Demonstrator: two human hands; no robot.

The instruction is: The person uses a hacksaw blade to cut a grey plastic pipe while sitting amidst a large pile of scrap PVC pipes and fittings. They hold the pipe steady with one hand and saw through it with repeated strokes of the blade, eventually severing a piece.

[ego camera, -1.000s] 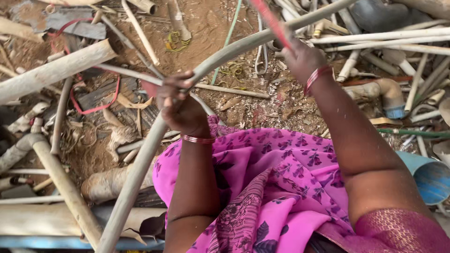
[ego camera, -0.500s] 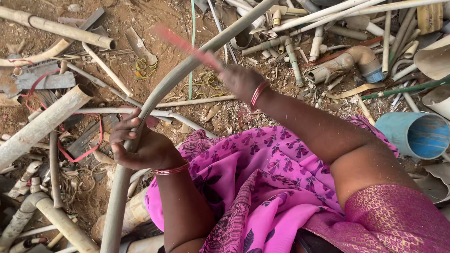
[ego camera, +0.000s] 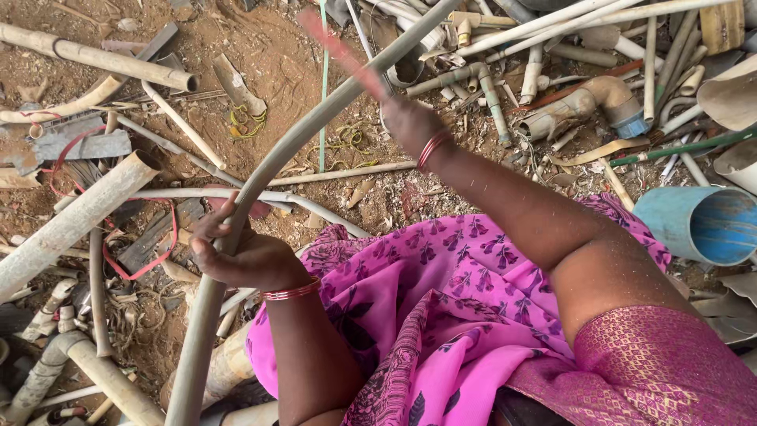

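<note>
I am gripping a long grey pipe (ego camera: 272, 170) with my left hand (ego camera: 236, 252), fingers wrapped fully round it and closed tight, thumb lying along its upper side. The pipe is running from below my left hand, past my knee, up through the fist and on in a gentle bend away from me, passing just to the left of my right hand (ego camera: 406, 122) and going out at the top edge. My right hand is closed on the handle end of a red tool (ego camera: 339, 49), which is blurred, so I cannot tell what kind of tool it is; its red length is slanting up and to the left from the fist, crossing close over the grey pipe. Red bangles are sitting on both wrists, and my pink patterned garment (ego camera: 441, 315) is lying below and between my two arms.

Beyond my left hand, on the brown dirt, a thick pale pipe (ego camera: 75, 221) is lying slanted, with a loop of red wire (ego camera: 142, 264) just beside it. A thin white pipe (ego camera: 236, 196) is passing right behind my left knuckles. Beyond my right hand a heap of pale scrap pipes and elbow fittings (ego camera: 583, 102) is lying, and to the right of my right forearm a wide blue pipe piece (ego camera: 698, 225) is resting on its side.
</note>
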